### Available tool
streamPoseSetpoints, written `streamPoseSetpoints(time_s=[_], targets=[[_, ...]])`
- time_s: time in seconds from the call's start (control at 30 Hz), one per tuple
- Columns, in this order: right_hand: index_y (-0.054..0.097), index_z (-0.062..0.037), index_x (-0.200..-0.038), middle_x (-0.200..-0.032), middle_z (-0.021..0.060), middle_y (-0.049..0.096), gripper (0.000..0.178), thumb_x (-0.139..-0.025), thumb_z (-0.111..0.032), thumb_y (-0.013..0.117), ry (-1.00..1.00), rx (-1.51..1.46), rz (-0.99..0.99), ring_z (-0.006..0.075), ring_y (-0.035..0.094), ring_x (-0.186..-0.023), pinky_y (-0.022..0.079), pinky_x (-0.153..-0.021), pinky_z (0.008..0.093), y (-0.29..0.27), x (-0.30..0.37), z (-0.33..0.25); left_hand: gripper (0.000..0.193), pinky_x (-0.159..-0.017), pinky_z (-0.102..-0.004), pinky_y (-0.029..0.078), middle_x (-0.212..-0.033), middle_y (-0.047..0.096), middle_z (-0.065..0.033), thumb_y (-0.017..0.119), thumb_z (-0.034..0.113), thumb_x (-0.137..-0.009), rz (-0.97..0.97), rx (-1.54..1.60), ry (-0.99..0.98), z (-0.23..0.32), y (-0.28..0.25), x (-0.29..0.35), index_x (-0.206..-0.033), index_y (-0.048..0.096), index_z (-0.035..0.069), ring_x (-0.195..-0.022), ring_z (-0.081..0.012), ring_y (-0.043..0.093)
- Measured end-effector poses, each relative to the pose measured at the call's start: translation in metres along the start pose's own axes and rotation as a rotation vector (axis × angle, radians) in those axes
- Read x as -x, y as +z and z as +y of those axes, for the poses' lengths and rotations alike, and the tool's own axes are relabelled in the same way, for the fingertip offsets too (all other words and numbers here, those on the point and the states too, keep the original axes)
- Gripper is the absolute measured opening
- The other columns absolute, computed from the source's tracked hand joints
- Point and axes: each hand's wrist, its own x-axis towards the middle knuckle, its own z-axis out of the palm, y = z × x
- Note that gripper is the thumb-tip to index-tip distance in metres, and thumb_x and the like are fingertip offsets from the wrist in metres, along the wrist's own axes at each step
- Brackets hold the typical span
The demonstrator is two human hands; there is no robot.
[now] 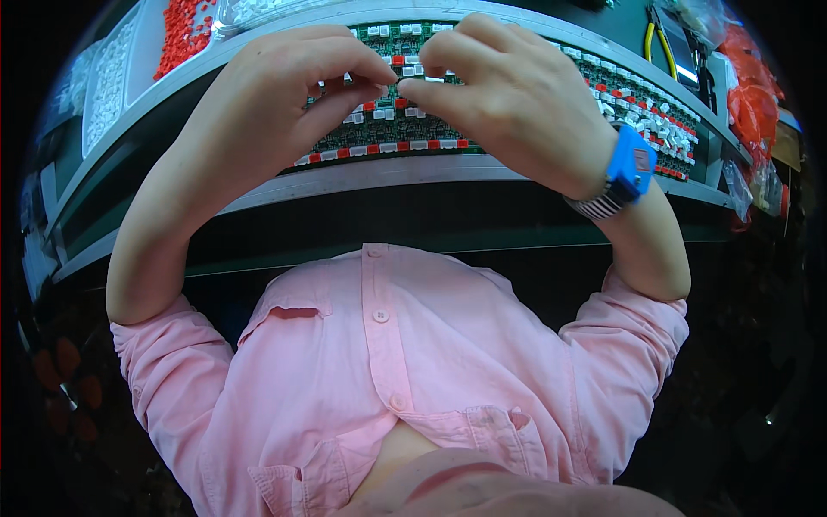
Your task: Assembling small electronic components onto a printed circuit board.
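Both hands meet over a green circuit board (405,127) set with rows of small white and red connectors. My left hand (289,90) has its thumb and index fingertips pinched together just above the board. Whatever lies between them is too small to make out. My right hand (517,108) is curled, its thumb tip almost touching the left fingertips and its index finger bent down to the connectors. Its fingers hide any part they hold. A blue wrist strap (633,164) with a striped metal band circles my right wrist.
Metal rails (370,191) border the boards. More board, with loose white connectors (659,129) piled on it, continues to the right. Trays of red parts (183,34) and white parts (110,86) stand at left. Yellow-handled pliers (660,43) and a red plastic bag (751,90) are far right.
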Motion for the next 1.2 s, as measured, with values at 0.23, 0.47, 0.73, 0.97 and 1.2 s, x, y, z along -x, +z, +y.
streamPoseSetpoints(time_s=[0.23, 0.47, 0.73, 0.97, 1.2], targets=[[0.062, -0.0069, -0.092, -0.094, 0.0078, 0.057, 0.008, -0.084, -0.008, 0.061, 0.0, -0.185, 0.195, 0.0222, 0.053, -0.081, 0.046, -0.071, 0.028, 0.016, 0.0, 0.003, 0.017, -0.062, -0.0251, 0.048, -0.087, 0.063, -0.0053, 0.07, -0.004, -0.078, -0.024, -0.073, 0.03, 0.002, 0.003, -0.009, -0.094, 0.068, 0.003, -0.071, -0.017, 0.058], [0.065, -0.0045, -0.097, -0.094, 0.0089, 0.062, 0.015, -0.082, -0.002, 0.066, 0.198, -0.507, 0.245, 0.0219, 0.058, -0.08, 0.048, -0.071, 0.0277, -0.009, 0.011, -0.005, 0.014, -0.062, -0.0255, 0.047, -0.087, 0.063, -0.0044, 0.071, -0.004, -0.078, 0.039, -0.184, 0.021, 0.01, 0.014, -0.01, -0.088, 0.066, 0.004, -0.069, -0.0181, 0.057], [0.067, -0.001, -0.103, -0.096, 0.0088, 0.065, 0.018, -0.085, 0.003, 0.065, 0.3, -0.608, 0.498, 0.0172, 0.06, -0.077, 0.049, -0.066, 0.0247, -0.005, 0.037, 0.007, 0.013, -0.061, -0.0263, 0.046, -0.087, 0.063, -0.0037, 0.071, -0.002, -0.078, 0.058, -0.213, 0.081, 0.008, 0.016, -0.005, -0.087, 0.065, 0.005, -0.07, -0.0175, 0.057], [0.067, -0.0027, -0.095, -0.092, 0.0086, 0.064, 0.011, -0.085, 0.001, 0.064, 0.478, -0.594, 0.564, 0.0177, 0.058, -0.072, 0.048, -0.063, 0.0247, -0.008, 0.056, 0.008, 0.013, -0.061, -0.0263, 0.046, -0.088, 0.063, -0.0042, 0.072, 0.0, -0.079, 0.021, -0.198, 0.102, 0.007, 0.012, -0.009, -0.087, 0.065, 0.006, -0.073, -0.0172, 0.058], [0.07, -0.0023, -0.103, -0.103, 0.0093, 0.068, 0.025, -0.079, 0.003, 0.072, 0.437, -0.468, 0.473, 0.0185, 0.065, -0.085, 0.054, -0.071, 0.0241, -0.031, 0.1, 0.008, 0.004, -0.07, -0.0289, 0.048, -0.083, 0.062, -0.0088, 0.069, 0.003, -0.081, 0.023, -0.072, -0.025, 0.014, 0.03, -0.075, -0.081, 0.066, 0.001, -0.077, -0.0219, 0.058]])
